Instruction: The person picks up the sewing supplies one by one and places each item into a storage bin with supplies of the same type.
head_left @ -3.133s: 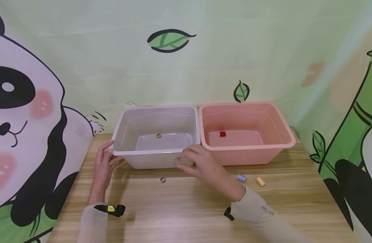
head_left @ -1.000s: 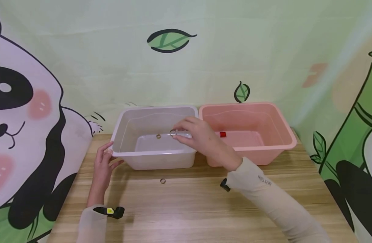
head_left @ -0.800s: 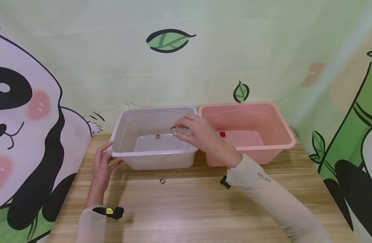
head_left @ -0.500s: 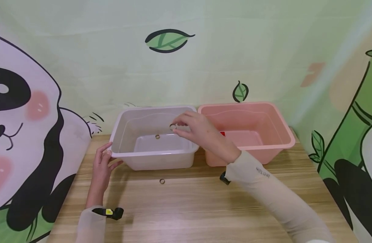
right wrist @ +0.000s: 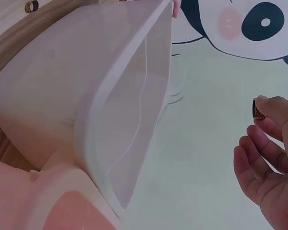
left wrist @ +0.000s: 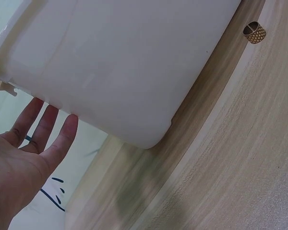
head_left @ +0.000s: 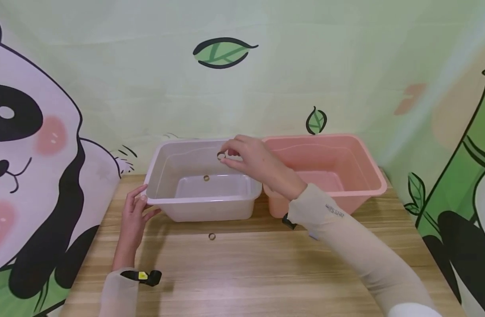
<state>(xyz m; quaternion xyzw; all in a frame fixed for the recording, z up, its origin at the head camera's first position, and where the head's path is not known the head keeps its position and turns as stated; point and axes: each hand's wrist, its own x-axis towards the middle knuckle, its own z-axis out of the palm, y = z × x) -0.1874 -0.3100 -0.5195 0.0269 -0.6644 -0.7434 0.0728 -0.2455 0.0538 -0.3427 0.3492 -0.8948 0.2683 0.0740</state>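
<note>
My right hand [head_left: 256, 160] pinches a brass dimpled thimble ring [head_left: 221, 156] between thumb and forefinger, raised over the right part of the whitish plastic tub [head_left: 210, 207]. In the right wrist view this thimble ring [right wrist: 258, 110] shows at the fingertips; the other fingers are loosely bent. My left hand [head_left: 134, 215] touches the tub's left rim; in the left wrist view its fingers [left wrist: 62, 136] are fairly straight, tips against the plastic. A second thimble ring [head_left: 206, 178] lies on the tub floor. Another similar ring [head_left: 212, 236] lies on the table before the tub.
A pink tub [head_left: 325, 200] stands right beside the whitish one, partly hidden by my right arm. A blue thread spool [head_left: 313, 236] peeks out from behind the sleeve. Both tubs stand on a wood-grain table [head_left: 226, 273] near a printed cloth backdrop [head_left: 147, 66].
My right hand has carried the pinched thimble ring from the tub's front side to above it, lately rising a little. My left hand stays at the rim.
</note>
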